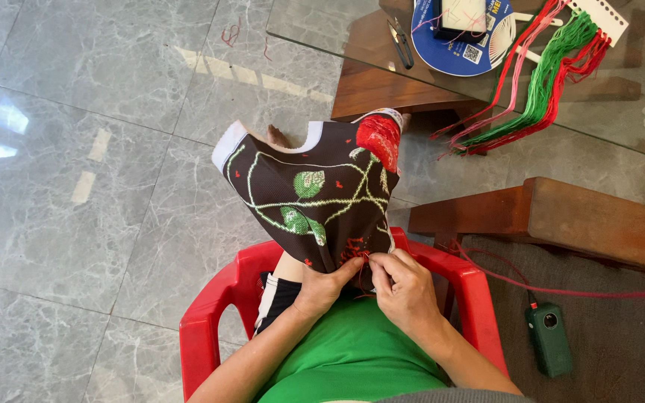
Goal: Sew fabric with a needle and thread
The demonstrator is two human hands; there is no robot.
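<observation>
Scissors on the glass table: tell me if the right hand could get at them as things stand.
Probably not without letting go: the right hand is pinching red thread at the dark embroidered cloth, and the scissors lie far off on the glass table, beyond the cloth.

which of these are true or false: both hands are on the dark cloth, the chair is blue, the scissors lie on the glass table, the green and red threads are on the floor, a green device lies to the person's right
1. Both hands are on the dark cloth. True: the left hand grips the lower edge of the dark cloth and the right hand pinches it beside the red stitching.
2. The chair is blue. False: the chair is red.
3. The scissors lie on the glass table. True: the scissors rest on the glass table beside a blue round pack.
4. The green and red threads are on the floor. False: the threads lie on the glass table.
5. A green device lies to the person's right. True: the green device sits on a dark mat.
</observation>
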